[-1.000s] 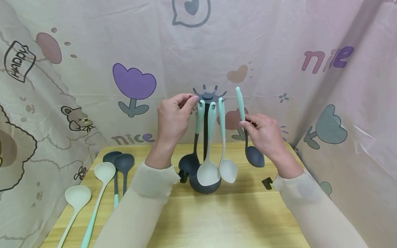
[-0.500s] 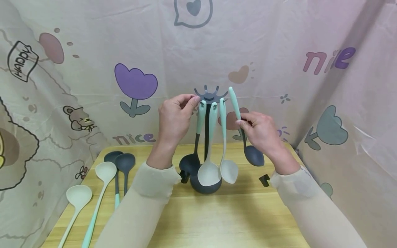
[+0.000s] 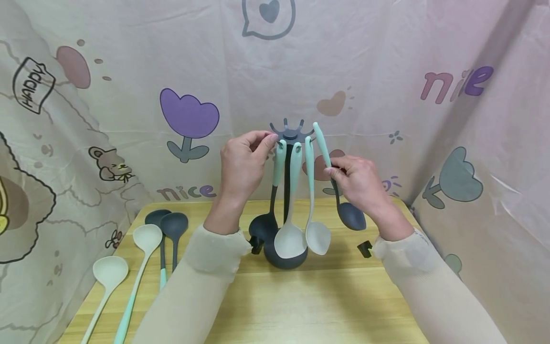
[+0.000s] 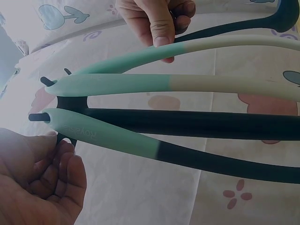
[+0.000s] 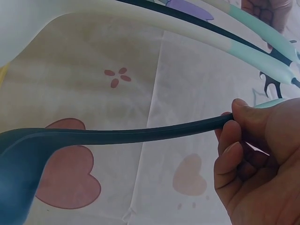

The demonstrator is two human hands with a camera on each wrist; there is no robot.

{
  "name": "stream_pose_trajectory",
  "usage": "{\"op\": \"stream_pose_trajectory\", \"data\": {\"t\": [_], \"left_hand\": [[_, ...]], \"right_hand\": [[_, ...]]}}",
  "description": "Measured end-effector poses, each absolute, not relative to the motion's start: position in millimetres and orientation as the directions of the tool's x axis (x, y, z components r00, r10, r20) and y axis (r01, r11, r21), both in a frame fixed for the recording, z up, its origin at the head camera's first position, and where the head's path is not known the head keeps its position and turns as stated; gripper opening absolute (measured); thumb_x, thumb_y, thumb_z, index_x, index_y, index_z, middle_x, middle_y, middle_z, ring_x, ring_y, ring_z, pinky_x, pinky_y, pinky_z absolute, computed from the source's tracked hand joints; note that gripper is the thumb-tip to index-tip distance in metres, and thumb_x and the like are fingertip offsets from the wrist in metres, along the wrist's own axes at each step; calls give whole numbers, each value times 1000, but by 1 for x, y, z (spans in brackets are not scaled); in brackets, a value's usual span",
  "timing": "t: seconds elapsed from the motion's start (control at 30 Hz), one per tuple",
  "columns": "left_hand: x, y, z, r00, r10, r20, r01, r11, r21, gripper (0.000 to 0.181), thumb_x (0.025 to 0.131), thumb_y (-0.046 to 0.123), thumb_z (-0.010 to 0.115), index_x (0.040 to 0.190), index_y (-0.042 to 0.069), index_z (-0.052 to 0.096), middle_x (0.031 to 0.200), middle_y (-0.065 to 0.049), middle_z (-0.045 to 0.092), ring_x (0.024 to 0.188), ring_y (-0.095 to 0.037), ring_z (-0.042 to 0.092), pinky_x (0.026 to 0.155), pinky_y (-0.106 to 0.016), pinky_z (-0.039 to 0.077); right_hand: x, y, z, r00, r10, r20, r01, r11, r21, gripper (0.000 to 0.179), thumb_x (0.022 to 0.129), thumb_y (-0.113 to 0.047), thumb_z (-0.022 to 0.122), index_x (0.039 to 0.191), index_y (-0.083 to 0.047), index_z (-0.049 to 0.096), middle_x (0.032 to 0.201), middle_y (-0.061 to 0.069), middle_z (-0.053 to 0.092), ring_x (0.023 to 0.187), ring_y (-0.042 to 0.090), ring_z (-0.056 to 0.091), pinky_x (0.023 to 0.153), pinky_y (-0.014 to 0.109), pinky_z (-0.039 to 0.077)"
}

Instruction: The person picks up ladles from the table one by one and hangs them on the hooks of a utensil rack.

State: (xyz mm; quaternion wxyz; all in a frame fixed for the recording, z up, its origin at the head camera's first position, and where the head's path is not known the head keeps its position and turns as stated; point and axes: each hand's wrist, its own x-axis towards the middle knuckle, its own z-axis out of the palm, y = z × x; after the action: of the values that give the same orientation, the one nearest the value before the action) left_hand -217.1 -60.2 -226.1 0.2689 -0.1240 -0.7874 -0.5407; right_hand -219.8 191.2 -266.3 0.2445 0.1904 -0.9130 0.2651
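The dark pointed ladle (image 5: 140,137) is up in the air over the right part of the worktop (image 3: 309,306), its mint handle leaning toward the rack (image 3: 290,135). The right hand (image 3: 358,179) pinches it where handle meets shaft. Over the last second the handle's top has swung left, closing the gap to the rack's right-hand hooks; it now looks close enough to line up with one. The left hand (image 3: 244,160) has stayed put, pinching a hook on the rack's left. Between the hands hang a dark ladle (image 3: 263,227), a white ladle (image 3: 290,241) and a white pointed spoon (image 3: 318,237).

Whether the held handle touches a hook cannot be told. Fingers cover the pinched hook's tip. Along the worktop's left edge lie two white utensils and two dark ones, their handles partly cut off or behind the left sleeve.
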Motion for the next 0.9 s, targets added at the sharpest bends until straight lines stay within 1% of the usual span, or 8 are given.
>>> {"op": "stream_pose_trajectory", "data": {"t": [0.07,0.27,0.5,0.57,0.67,0.77,0.9], "left_hand": [[-217,-60,-226,-823,-96,559,487,386,783,25,101,28,75,111,7,81,95,-13,78,83,-17,69,74,-31,59],[-217,-61,-227,-819,-100,565,488,397,778,25,101,29,75,110,7,82,93,-7,78,83,-16,69,74,-30,59],[-216,-60,-227,-827,-98,554,478,397,783,25,101,29,74,112,8,81,96,-9,79,84,-17,69,75,-29,59],[-216,-60,-226,-826,-97,556,480,396,783,26,101,30,74,112,8,81,95,-8,79,84,-17,69,74,-28,59],[-217,-59,-225,-822,-96,561,487,393,780,26,101,30,74,112,7,81,95,-11,79,83,-18,69,73,-28,58],[-217,-60,-225,-822,-99,560,484,397,780,25,101,29,74,111,7,81,95,-11,79,83,-18,69,72,-27,57],[-217,-60,-226,-825,-99,557,478,402,781,25,101,29,74,112,7,81,96,-10,79,84,-17,69,73,-27,57]], "right_hand": [[-221,191,-266,-811,-220,543,-476,788,-391,13,101,-11,72,107,-2,80,85,11,69,72,26,56,63,36,43],[-222,189,-269,-808,-223,545,-477,790,-385,13,100,-10,73,108,-2,80,89,12,73,75,28,61,65,37,46],[-222,187,-272,-799,-227,557,-489,784,-382,17,99,-9,74,113,-1,80,92,14,75,74,28,64,65,37,49],[-223,187,-272,-799,-228,557,-491,782,-384,17,99,-8,74,113,-1,80,92,14,75,74,28,64,65,37,49],[-225,185,-272,-795,-238,558,-500,778,-381,15,99,-7,74,111,-2,81,93,14,75,76,29,65,66,38,51],[-227,182,-274,-794,-247,555,-507,773,-381,13,98,-8,74,108,-4,82,93,12,77,79,28,67,67,38,52],[-228,178,-277,-801,-246,545,-505,767,-396,11,98,-11,76,106,-7,82,96,11,78,79,26,66,66,37,51]]}}
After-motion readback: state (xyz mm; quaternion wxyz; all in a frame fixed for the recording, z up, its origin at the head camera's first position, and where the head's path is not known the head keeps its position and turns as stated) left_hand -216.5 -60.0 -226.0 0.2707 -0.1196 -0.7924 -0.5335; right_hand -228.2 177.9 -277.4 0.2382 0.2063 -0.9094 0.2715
